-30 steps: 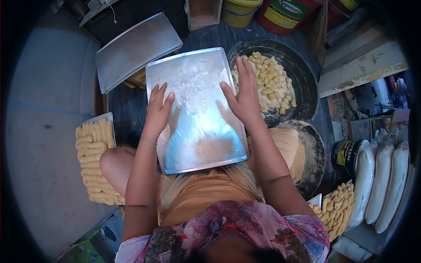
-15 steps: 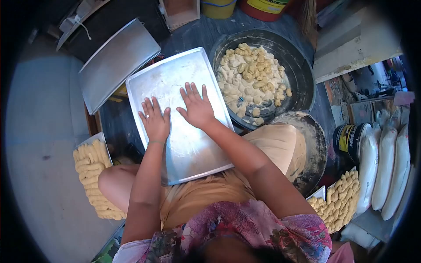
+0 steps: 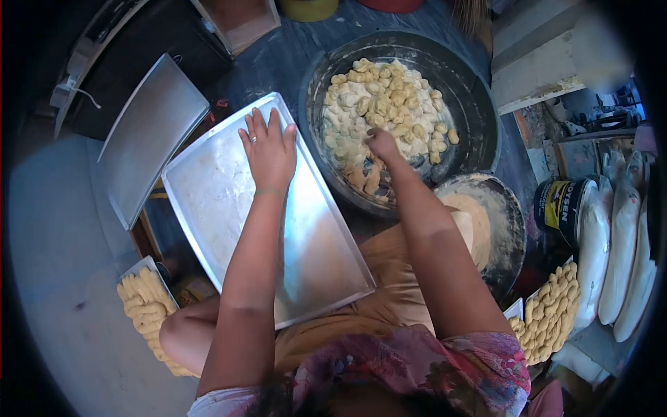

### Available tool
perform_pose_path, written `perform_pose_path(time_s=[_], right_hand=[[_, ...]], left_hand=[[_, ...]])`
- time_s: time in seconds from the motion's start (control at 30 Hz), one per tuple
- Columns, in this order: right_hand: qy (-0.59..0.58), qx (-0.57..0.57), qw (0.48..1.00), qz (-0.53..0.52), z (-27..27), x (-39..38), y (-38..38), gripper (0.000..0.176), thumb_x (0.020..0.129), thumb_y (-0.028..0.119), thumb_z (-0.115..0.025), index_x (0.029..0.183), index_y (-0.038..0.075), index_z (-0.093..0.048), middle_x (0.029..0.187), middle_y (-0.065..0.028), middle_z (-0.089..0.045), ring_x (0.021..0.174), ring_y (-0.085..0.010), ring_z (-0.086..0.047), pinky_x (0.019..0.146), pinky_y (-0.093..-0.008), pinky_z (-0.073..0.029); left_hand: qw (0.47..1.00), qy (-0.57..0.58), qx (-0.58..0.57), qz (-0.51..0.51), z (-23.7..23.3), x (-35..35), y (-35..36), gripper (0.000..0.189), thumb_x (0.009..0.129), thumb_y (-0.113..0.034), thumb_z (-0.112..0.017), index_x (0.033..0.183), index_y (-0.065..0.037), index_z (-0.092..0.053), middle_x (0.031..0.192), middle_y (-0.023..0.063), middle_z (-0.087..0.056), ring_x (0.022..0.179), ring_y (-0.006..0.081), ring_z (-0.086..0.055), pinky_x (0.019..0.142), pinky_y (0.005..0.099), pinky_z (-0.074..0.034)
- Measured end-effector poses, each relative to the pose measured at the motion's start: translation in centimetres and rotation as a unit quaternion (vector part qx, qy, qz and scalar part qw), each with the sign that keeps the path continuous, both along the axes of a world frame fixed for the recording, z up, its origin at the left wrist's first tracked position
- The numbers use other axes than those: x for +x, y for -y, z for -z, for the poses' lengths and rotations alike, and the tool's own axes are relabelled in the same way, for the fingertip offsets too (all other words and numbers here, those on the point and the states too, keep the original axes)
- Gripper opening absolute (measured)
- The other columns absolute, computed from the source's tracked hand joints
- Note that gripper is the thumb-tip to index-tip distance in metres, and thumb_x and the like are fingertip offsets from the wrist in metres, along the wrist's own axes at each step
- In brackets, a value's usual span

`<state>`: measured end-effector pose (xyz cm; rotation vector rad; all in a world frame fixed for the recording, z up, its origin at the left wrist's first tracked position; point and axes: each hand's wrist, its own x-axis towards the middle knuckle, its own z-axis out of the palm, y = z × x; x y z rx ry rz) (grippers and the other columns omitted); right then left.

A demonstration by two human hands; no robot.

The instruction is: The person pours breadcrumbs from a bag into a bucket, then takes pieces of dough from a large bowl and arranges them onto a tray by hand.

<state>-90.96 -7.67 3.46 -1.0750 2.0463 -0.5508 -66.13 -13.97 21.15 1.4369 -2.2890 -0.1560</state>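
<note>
A shallow metal baking tray (image 3: pixel 229 201) lies tilted across my lap, its top surface bare apart from faint smears. My left hand (image 3: pixel 269 156) rests on it near the far right edge, fingers stretched out, a ring on one of them. To the right stands a large dark round basin (image 3: pixel 479 132) holding floury dough pieces (image 3: pixel 392 97), heaped toward the far side. Inside the basin, over the flour and dough, is my right hand (image 3: pixel 383 146) with its fingers curled in. Whatever they hold is hidden.
Another metal sheet (image 3: pixel 156 132) leans at the left. Trays of shaped dough stand at the left (image 3: pixel 149 306) and right (image 3: pixel 552 313). A floury round tub (image 3: pixel 504 236) sits beside my right knee, near a labelled bucket (image 3: pixel 559 208) and long white filled bags (image 3: pixel 622 243).
My right hand has left the tray and moved right into the basin, its fingers now curled. My left hand has slid toward the tray's far edge. The tray has shifted left in view.
</note>
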Motion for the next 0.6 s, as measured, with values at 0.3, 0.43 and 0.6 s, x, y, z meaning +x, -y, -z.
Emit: perform_pose_path(time_s=[0.3, 0.43, 0.6], right_hand=[[-0.248, -0.042, 0.961, -0.111, 6.1, 6.4, 3.4, 0.054, 0.078, 0.032, -0.066, 0.128, 0.014, -0.053, 0.145, -0.013, -0.032, 0.136, -0.0352, -0.027, 0.111, -0.0501, -0.021], [-0.263, 0.048, 0.94, -0.211, 4.0, 6.9, 3.2, 0.053, 0.079, 0.035, -0.065, 0.126, 0.013, -0.055, 0.139, -0.0136, -0.04, 0.133, -0.0381, -0.031, 0.11, -0.0485, -0.028], [-0.116, -0.026, 0.981, -0.15, 0.6, 1.7, 7.5, 0.043, 0.077, 0.034, -0.068, 0.113, 0.011, -0.063, 0.114, -0.0128, -0.057, 0.11, -0.033, -0.052, 0.091, -0.0428, -0.046]], left_hand=[[0.989, -0.144, 0.001, 0.026, -0.3, 0.5, 0.1, 0.028, 0.098, -0.018, -0.041, 0.092, 0.003, -0.059, 0.109, 0.0195, -0.057, 0.106, 0.0332, -0.053, 0.095, 0.0381, -0.039], [0.987, -0.154, 0.003, 0.037, -0.1, 0.5, 0.2, 0.033, 0.1, -0.022, -0.04, 0.09, 0.003, -0.057, 0.101, 0.018, -0.056, 0.099, 0.0319, -0.053, 0.092, 0.0384, -0.04], [0.991, -0.127, 0.01, 0.03, 0.1, 0.8, 0.1, 0.03, 0.099, -0.021, -0.042, 0.09, 0.003, -0.056, 0.1, 0.0173, -0.057, 0.099, 0.0319, -0.051, 0.092, 0.0385, -0.038]])
